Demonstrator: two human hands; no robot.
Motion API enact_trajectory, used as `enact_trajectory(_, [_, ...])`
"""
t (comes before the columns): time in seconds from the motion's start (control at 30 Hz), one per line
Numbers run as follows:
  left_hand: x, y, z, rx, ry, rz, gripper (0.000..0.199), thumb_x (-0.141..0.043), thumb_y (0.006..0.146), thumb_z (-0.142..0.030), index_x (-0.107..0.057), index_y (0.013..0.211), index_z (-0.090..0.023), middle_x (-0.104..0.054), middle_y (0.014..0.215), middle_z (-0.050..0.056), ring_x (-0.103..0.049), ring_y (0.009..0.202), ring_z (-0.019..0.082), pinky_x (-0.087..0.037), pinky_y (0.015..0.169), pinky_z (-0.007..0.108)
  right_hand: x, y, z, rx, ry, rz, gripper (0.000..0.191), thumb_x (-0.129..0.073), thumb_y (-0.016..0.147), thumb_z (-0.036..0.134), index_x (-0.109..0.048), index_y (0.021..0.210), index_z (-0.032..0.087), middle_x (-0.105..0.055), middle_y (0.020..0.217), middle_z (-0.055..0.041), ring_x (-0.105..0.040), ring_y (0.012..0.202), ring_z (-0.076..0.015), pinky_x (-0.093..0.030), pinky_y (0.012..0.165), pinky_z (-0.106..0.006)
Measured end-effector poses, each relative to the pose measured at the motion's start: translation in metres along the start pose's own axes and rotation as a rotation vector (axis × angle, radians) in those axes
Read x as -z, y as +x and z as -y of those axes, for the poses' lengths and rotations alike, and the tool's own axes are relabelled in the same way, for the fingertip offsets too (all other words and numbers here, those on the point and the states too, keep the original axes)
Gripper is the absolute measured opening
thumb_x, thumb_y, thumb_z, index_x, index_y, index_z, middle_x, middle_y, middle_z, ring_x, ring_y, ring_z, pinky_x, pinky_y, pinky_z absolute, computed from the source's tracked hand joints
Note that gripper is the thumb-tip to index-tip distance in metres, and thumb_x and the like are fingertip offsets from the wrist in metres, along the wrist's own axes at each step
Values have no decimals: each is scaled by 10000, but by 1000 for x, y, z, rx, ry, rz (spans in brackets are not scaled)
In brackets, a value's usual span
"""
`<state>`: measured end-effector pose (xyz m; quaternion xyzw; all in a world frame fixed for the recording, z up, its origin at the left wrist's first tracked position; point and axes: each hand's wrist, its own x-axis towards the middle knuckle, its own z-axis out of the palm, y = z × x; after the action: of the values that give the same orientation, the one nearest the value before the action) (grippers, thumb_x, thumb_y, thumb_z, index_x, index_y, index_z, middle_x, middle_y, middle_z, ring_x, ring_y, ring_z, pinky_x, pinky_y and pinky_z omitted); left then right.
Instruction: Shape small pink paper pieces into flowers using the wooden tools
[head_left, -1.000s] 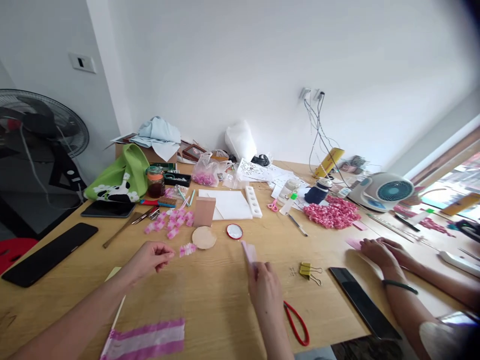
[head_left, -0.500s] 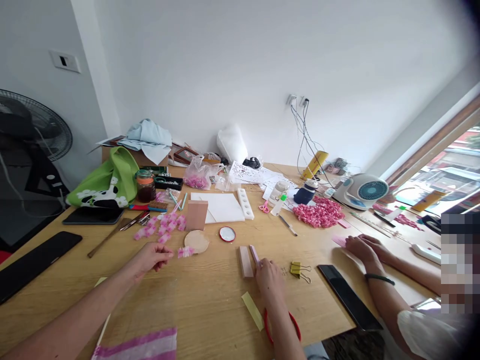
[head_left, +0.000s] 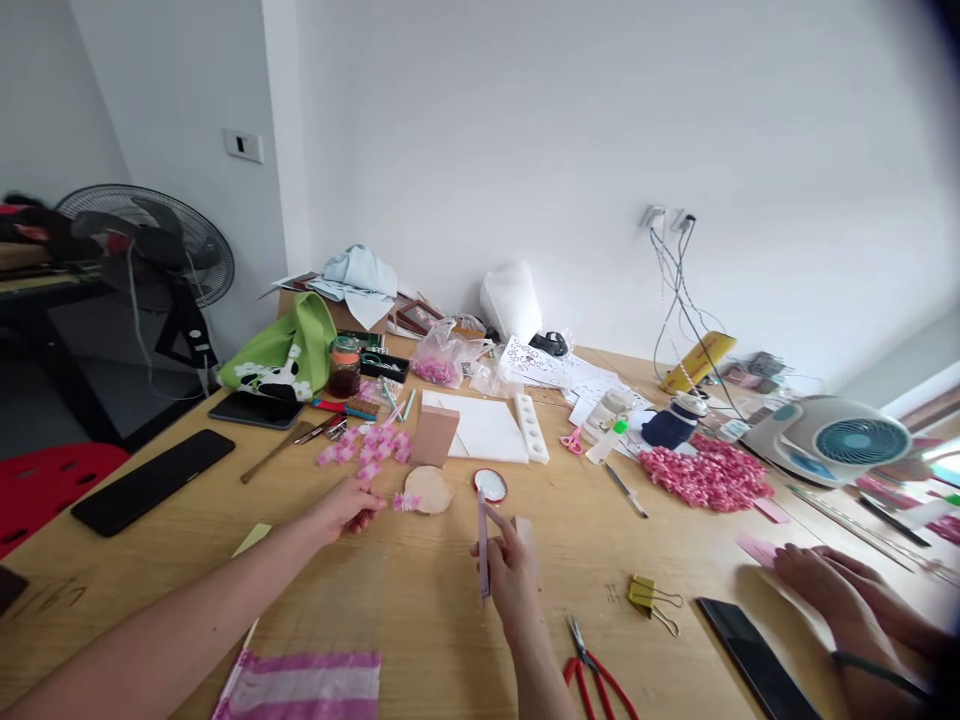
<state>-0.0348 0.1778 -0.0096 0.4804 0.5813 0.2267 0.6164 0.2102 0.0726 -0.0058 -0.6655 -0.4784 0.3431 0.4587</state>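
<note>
My right hand [head_left: 506, 565] holds a thin pale pink strip [head_left: 483, 545] upright between thumb and fingers, beside a wooden block [head_left: 525, 548] that it partly hides. My left hand [head_left: 351, 507] is closed in a pinch near a small pink-and-white piece [head_left: 407, 502]; whatever is between its fingertips is too small to make out. That piece lies against a round wooden disc [head_left: 430, 491]. Behind the disc a pinkish wooden block [head_left: 434, 436] stands upright. A red-rimmed lid [head_left: 490, 486] lies beyond my right hand.
Red-handled pliers [head_left: 589, 670] and yellow binder clips [head_left: 651, 600] lie right of my right forearm. Another person's hands [head_left: 832, 590] rest at the right, by a black phone [head_left: 754, 655]. Pink striped film [head_left: 304, 685] lies at the front. Pink flower pieces [head_left: 367, 448] lie behind my left hand.
The view has turned left. My right hand has lifted the pale strip from the table and moved left, uncovering the pliers. My left hand keeps its pinch.
</note>
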Motion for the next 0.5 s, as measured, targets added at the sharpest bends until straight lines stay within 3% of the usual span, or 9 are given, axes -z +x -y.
enact_trajectory(0.1, [-2,3,0,43,12,-4,255,-563,934,-366,-601,852,-128,-590,696,-35,-533,523,68,-468,515,212,-19,3,6,70,-92,44,562,-347,817,357,-571,1270,109,-645,670,-17,-550,528,-155,-415,499,-236])
enact_trajectory(0.3, [-5,4,-2,82,12,-7,241,-570,932,-351,-607,1025,-131,-643,909,25,-625,711,116,-541,630,272,-44,10,12,158,-451,142,455,-358,857,151,-656,1200,172,-703,847,-86,-654,818,-205,-448,731,-264])
enact_trajectory(0.5, [-3,5,1,94,12,-15,217,-580,927,-325,-607,1017,-129,-638,911,25,-620,715,116,-538,631,272,-50,5,16,193,-785,221,491,-381,910,133,-486,1388,169,-671,973,-127,-666,874,-232,-439,734,-268])
